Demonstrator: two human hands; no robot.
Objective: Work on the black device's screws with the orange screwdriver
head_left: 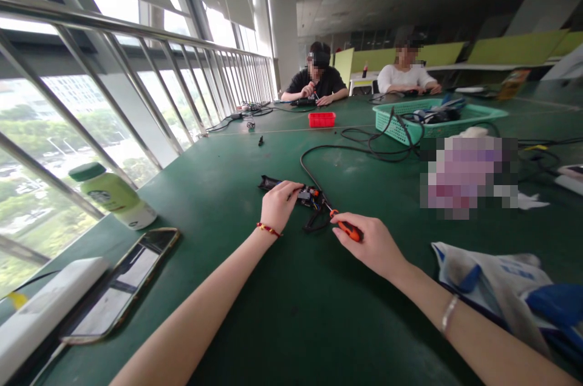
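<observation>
An opened black corded device (pixel 269 182) lies on the green table, its inner wires and orange parts exposed. My left hand (pixel 279 204) is closed on its middle, fingers pinched at the upper edge; the exact grip is partly hidden by the hand. An orange and black screwdriver (pixel 350 230) is in my right hand (pixel 376 243), closed round the handle. Its shaft points up and left, with the tip at the device's right end; whether it touches a screw I cannot tell. A black cable (pixel 314 148) runs from the device toward the back right.
On the left are a green-capped bottle (pixel 116 196), a phone (pixel 130 289) and a white power strip (pixel 50 313). Farther back stand a red tray (pixel 322 120) and a teal basket (pixel 396 125). A cloth (pixel 496 283) lies right. Two people sit at the far side.
</observation>
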